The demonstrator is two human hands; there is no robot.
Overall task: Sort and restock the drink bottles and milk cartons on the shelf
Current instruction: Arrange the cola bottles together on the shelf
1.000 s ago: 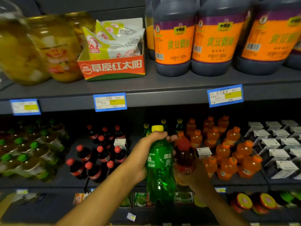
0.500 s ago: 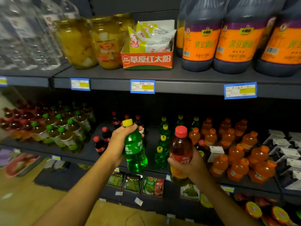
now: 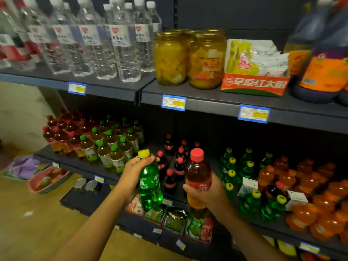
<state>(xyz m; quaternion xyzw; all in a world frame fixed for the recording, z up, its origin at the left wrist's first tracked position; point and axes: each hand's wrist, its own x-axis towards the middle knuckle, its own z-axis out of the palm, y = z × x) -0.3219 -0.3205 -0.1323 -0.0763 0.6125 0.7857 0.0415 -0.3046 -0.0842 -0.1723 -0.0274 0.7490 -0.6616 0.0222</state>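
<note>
My left hand grips a green soda bottle with a yellow cap by its neck, held upright in front of the middle shelf. My right hand holds a red-capped amber tea bottle around its lower body. Both bottles hover in front of the small cola bottles. Green soda bottles stand to the right, orange drink bottles further right. Green-capped tea bottles and red-capped tea bottles fill the shelf's left end. A milk carton sits among the green sodas.
The upper shelf carries water bottles, fruit jars, a red snack box and dark sauce jugs. Snack packets line the lowest shelf. A pink basket lies on the wooden floor at the left.
The view has swung left, bringing water bottles and the floor into sight. Both hands with their bottles have drifted left along the shelf, and the two bottles have moved apart.
</note>
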